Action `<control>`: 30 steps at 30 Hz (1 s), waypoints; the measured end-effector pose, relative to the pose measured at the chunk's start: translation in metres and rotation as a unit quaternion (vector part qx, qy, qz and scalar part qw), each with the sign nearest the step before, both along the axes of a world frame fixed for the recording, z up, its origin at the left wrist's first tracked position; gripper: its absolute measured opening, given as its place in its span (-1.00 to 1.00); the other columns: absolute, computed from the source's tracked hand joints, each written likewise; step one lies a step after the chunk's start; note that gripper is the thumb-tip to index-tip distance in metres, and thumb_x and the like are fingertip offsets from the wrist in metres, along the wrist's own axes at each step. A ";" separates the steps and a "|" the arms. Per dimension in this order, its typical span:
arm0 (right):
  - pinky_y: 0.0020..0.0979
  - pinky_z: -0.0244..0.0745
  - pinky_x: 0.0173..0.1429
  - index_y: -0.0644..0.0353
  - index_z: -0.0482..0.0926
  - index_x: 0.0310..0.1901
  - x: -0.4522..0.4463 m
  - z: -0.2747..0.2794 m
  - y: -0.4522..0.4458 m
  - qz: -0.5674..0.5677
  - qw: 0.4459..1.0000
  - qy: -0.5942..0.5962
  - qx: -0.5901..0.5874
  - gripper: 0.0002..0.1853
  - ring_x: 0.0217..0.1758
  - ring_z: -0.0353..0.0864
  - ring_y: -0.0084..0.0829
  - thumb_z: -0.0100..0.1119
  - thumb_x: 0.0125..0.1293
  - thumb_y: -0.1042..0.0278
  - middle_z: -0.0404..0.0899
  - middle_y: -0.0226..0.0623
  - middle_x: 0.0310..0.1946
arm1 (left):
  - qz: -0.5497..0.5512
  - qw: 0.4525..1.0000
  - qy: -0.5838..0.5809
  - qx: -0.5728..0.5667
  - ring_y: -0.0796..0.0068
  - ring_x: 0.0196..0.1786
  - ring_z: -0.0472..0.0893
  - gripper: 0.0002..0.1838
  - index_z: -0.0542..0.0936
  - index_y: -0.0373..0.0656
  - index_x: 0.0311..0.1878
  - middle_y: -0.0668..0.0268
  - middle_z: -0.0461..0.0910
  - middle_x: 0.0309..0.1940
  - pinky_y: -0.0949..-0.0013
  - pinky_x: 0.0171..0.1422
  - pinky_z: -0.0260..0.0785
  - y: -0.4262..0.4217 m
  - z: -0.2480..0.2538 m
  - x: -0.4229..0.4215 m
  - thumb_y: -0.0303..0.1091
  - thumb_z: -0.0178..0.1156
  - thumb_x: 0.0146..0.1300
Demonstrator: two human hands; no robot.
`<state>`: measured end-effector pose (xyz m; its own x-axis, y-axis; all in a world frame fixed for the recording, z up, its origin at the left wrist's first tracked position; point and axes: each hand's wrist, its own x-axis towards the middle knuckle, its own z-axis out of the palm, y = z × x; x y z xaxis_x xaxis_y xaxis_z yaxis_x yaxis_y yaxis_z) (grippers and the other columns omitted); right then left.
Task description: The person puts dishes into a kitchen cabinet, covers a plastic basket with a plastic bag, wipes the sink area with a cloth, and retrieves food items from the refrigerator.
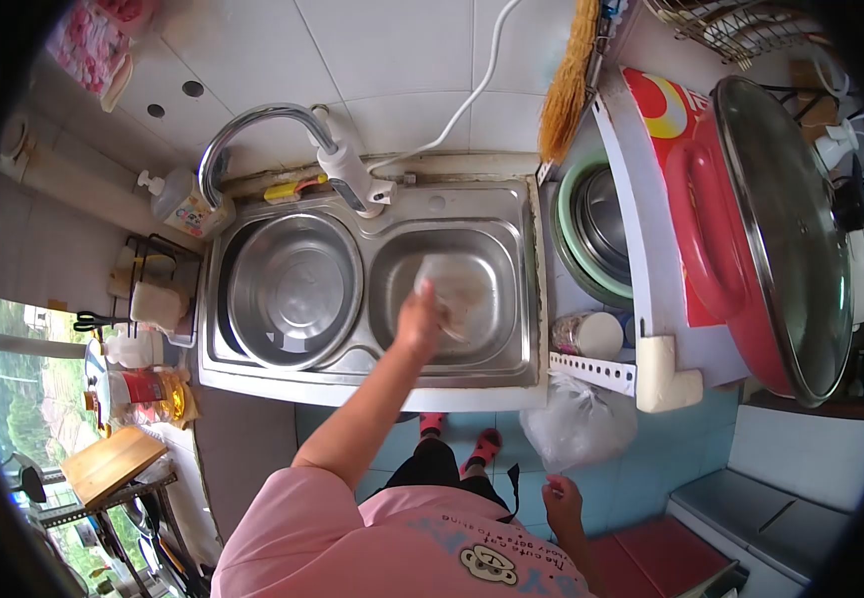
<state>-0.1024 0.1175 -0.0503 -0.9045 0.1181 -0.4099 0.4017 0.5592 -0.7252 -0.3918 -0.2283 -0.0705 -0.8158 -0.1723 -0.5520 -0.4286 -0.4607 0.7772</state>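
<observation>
Gripping in closed left hand (419,321) a pale, blurred item (442,267) above the right basin (500,269). Curling right hand (563,498) loosely beyond the sink's (500,377) front edge; cannot tell if holding anything. Could drop the item through slick fingers, or jar the metal bowl (302,267) near the left edge by swinging wide.

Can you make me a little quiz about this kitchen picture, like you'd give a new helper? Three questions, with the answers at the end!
1. True or false: the left hand is inside the big metal bowl.
2. Pick one: what colour is the shirt?
A) green
B) pink
C) black
3. Which of the person's hands is nearer the plastic bag?

Key:
1. False; it is over the other basin of the sink.
2. B
3. The right hand
</observation>
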 end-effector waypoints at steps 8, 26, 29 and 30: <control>-0.44 0.54 -0.09 0.29 0.57 -0.09 -0.044 0.031 -0.072 0.023 0.995 -0.039 -0.094 -0.77 -0.21 0.63 -0.50 0.19 0.27 0.37 0.65 -0.24 -0.27 | -0.023 0.734 0.157 -0.661 -0.04 0.42 0.13 -0.44 0.25 -0.23 0.32 -0.02 0.18 0.35 -0.05 0.44 -0.02 -0.036 -0.063 -0.149 -0.18 0.06 0.33; -0.26 0.43 0.06 0.27 0.47 0.08 -0.265 -0.007 -0.142 0.078 0.974 0.208 -0.036 -0.62 -0.09 0.54 -0.19 0.20 0.22 0.40 0.54 -0.10 -0.11 | -0.331 0.624 0.279 -0.651 0.02 0.53 -0.07 -0.35 0.11 -0.06 0.46 0.06 -0.06 0.50 -0.18 0.50 -0.23 0.087 -0.069 -0.152 -0.08 -0.02 0.36; -0.26 0.43 0.07 0.27 0.47 0.07 -0.269 0.002 -0.138 0.057 0.972 0.226 -0.028 -0.62 -0.07 0.55 -0.19 0.20 0.21 0.41 0.54 -0.10 -0.10 | -0.343 0.665 0.286 -0.598 -0.13 0.51 -0.08 -0.31 0.05 -0.12 0.47 -0.14 -0.13 0.47 -0.22 0.45 -0.08 0.104 -0.070 -0.125 -0.13 0.02 0.35; -0.27 0.43 0.07 0.27 0.48 0.07 -0.268 0.003 -0.137 0.050 0.972 0.226 -0.034 -0.62 -0.06 0.55 -0.19 0.20 0.21 0.41 0.54 -0.10 -0.09 | -0.339 0.682 0.289 -0.580 -0.16 0.51 -0.08 -0.31 0.05 -0.13 0.46 -0.15 -0.13 0.47 -0.21 0.44 -0.06 0.109 -0.070 -0.119 -0.15 0.03 0.35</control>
